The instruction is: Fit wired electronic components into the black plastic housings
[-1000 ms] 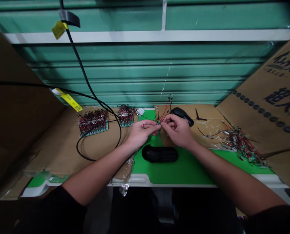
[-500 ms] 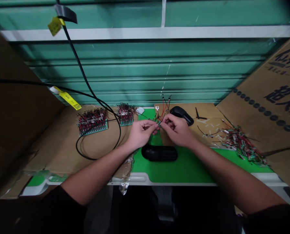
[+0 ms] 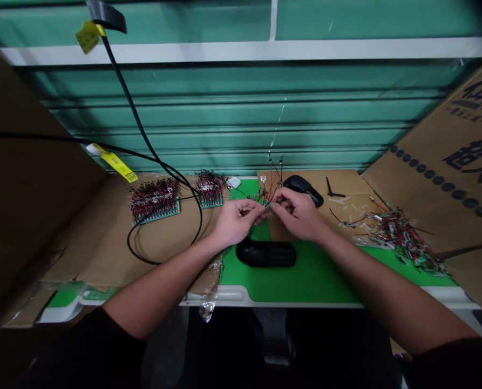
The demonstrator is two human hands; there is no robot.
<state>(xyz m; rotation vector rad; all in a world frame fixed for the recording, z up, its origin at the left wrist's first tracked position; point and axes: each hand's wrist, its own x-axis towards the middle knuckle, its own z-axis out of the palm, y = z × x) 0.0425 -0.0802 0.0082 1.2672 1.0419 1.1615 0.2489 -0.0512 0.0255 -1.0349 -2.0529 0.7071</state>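
Observation:
My left hand (image 3: 237, 220) pinches the near left side of a small wired circuit board (image 3: 267, 205) between thumb and fingertips. Close by on the right, my right hand (image 3: 296, 213) has its thumb and forefinger closed at the board's wires. Red and black wires (image 3: 273, 178) rise from the board, with small dark parts at their tips. Fingers partly cover the board, so its details are too small to make out. Below the hands lies a black plastic housing (image 3: 265, 254), and a second black housing (image 3: 302, 189) rests behind my right hand.
Wired board panels (image 3: 156, 208) (image 3: 210, 197) sit on cardboard at the left, beside a looping black cable (image 3: 129, 237). A tangled heap of wired boards (image 3: 406, 237) lies at the right, near scattered pale slivers (image 3: 348, 208). Cardboard walls (image 3: 463, 156) flank the green table (image 3: 305, 281).
My right hand's fingertips have shifted slightly away from my left fingertips, so a little more of the board shows between them. The view has moved slightly.

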